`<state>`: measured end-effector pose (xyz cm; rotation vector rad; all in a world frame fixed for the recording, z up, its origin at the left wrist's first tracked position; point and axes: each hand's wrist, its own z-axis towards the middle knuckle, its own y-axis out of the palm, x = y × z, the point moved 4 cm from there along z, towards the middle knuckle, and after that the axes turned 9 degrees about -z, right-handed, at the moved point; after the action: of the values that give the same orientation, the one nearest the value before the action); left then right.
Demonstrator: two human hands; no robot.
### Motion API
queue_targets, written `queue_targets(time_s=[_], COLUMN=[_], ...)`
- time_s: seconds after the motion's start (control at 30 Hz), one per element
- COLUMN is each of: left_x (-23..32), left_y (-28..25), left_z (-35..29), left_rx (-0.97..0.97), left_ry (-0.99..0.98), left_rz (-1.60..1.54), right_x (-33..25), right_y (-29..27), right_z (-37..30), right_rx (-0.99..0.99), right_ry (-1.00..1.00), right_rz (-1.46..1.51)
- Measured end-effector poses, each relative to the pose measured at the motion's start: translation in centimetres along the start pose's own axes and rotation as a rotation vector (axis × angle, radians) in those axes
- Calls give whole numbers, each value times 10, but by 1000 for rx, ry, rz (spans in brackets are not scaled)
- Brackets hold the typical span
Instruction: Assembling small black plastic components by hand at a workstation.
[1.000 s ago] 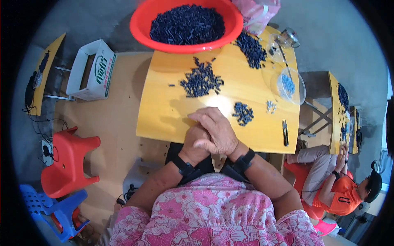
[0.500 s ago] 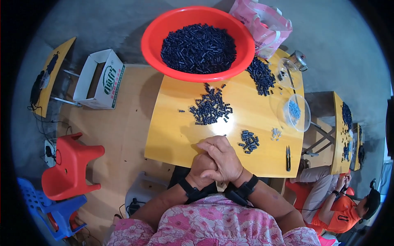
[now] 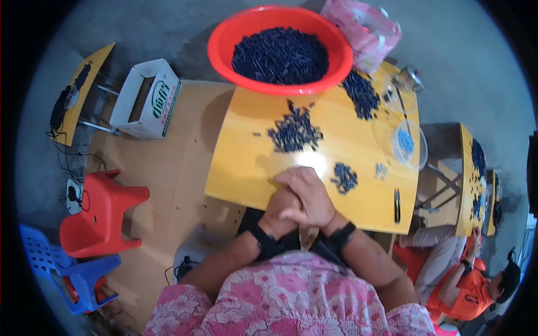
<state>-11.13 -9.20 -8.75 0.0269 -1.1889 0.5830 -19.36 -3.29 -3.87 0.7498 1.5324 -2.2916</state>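
My left hand (image 3: 278, 211) and my right hand (image 3: 314, 201) are clasped together just over the near edge of the yellow table (image 3: 246, 182). The right hand lies over the left, its fingers and thumb closed around it. My left fingers are mostly hidden beneath. Beyond my hands is a loose pile of small dark tube-like pieces (image 3: 294, 131). A smaller cluster of dark pieces (image 3: 346, 178) lies to the right of my hands, with a few pale bits (image 3: 381, 171) farther right. Black thread snips (image 3: 397, 206) rest near the right front corner.
A red basin (image 3: 224, 59) full of dark pieces stands at the back, beside a pink bag (image 3: 364, 33). A clear bowl of blue bits (image 3: 406, 143) and a metal cup (image 3: 412, 78) are at right. Left are a white box (image 3: 143, 101) and red stool (image 3: 101, 215); right, a seated person (image 3: 465, 285).
My view has shifted, so the table and its contents appear a little higher and farther right. My hands stay clasped.
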Motion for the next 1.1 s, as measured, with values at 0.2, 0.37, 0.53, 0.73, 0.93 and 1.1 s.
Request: queue_targets(time_s=[0.2,0.37,0.53,0.73,0.93,1.1], left_x=[26,43,62,75,81,78], left_y=[-15,-24,-15,-3,11,18], left_z=[20,1,-5,-4,-4,-9], left_rx=[-57,-38,-104,-148,-198,-254], left_ry=[-207,-542,-571,-544,-627,-734], left_rz=[-73,-444,-485,-514,-571,-575], right_x=[17,3,-22,-27,-34,-36], right_y=[-37,-61,-54,-58,-71,-70], right_z=[-13,-65,-91,-102,-115,-122], right_rx=[294,203,215,304,313,309], right_ry=[411,534,482,397,358,274], right_rz=[477,619,580,388,212,58])
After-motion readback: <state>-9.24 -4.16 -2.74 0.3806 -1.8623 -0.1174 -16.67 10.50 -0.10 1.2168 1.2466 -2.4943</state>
